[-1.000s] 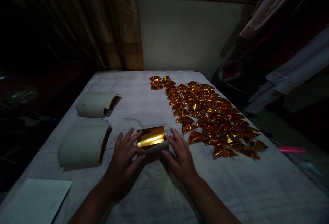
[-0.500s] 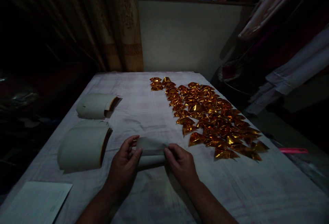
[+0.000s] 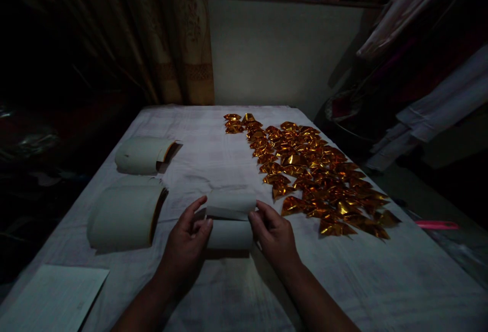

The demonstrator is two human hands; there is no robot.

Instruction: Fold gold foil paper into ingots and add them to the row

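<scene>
Between my hands a pale sheet of paper is curled over on itself, with its far edge folded back toward me. My left hand grips its left edge between thumb and fingers. On the right edge, my right hand pinches the paper between thumb and forefinger. Left of my hands lie two curved stacks of paper, a nearer stack and a farther stack, grey-white on the outside with orange-gold showing at the edges. Many folded gold foil pieces cover the right part of the table.
The table wears a pale checked cloth. A flat white sheet lies at the near left corner. Behind the table are a curtain and a wall. Clothes hang at the right, above a pink object.
The paper between my hands has opened out more, showing a larger lower face and a lifted upper flap. My right hand has shifted slightly right. The stacks and foil pieces stay put.
</scene>
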